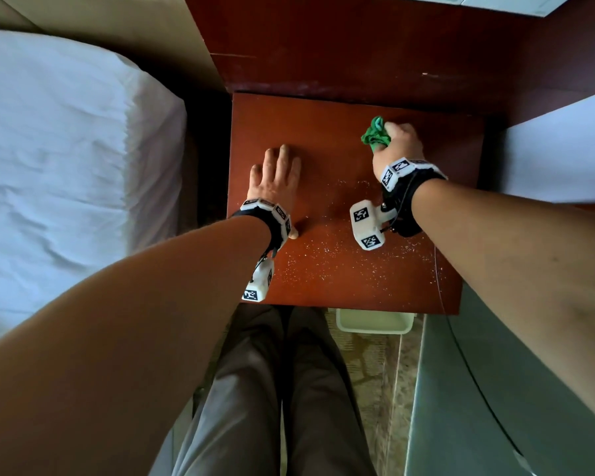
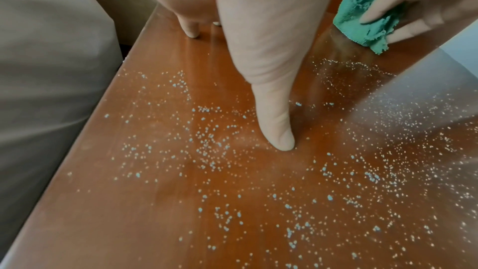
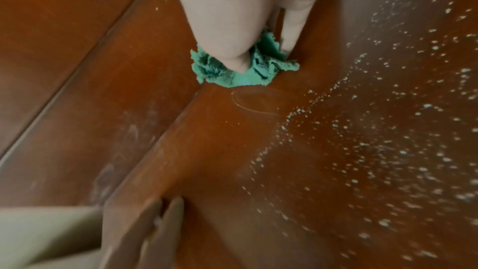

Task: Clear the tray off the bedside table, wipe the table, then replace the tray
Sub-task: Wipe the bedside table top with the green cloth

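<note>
The reddish-brown bedside table carries no tray, and many small white droplets speckle its near half. My right hand grips a bunched green cloth and presses it onto the table's far right part. The right wrist view has the cloth under my thumb and fingers, against the wooden back panel. My left hand lies flat on the table's left side, fingers straight. From the left wrist, its thumb touches the wet wood, with the cloth beyond it.
A bed with white sheets runs along the left of the table. More white bedding lies to the right. A pale tray-like container sits on the floor below the table's front edge, beside my legs.
</note>
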Tool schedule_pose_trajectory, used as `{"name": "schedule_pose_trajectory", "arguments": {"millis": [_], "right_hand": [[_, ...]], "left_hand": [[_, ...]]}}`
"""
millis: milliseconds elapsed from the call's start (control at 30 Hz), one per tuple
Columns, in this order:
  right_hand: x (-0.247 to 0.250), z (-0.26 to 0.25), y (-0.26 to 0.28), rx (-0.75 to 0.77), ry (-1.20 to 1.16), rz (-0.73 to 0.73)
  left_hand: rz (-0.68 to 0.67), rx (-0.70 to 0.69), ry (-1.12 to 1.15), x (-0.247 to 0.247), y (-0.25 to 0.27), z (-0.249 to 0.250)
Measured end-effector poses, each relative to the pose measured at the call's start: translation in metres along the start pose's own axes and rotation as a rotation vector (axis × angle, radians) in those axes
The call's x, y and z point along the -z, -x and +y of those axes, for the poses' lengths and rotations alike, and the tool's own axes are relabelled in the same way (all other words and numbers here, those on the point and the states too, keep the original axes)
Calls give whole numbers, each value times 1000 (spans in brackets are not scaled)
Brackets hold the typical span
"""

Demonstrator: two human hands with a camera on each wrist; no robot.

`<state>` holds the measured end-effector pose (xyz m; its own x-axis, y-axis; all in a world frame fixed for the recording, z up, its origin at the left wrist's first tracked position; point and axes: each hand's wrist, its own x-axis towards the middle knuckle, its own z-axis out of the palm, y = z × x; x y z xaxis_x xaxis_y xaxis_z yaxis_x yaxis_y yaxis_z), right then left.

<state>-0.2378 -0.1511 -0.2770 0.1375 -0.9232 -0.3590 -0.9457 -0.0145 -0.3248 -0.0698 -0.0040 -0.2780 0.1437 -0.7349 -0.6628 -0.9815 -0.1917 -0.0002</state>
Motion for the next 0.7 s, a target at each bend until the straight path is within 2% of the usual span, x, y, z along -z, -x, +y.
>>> {"name": "schedule_pose_trajectory", "arguments": {"millis": [167,267,367,467,533,600,700], "right_hand": [[-8,2,29,324,55,-115],[-15,7,54,462,63,-219],[-22,15,69,514,127,-381],[-18,17,70,484,88,-479],[-9,16,64,414,4,-412],[1,17,50,323,-33,-232],[15,21,22,93,-80,17]], "left_hand": [[-19,20,-19,3,-1,3],[-21,43,-34,5,0,5],[-18,54,-39,4,0,7],[-17,55,-21,4,0,7],[-16,63,-24,4,-1,8],[-10,61,-26,3,-1,8],[2,50,-36,1,-1,8]]}}
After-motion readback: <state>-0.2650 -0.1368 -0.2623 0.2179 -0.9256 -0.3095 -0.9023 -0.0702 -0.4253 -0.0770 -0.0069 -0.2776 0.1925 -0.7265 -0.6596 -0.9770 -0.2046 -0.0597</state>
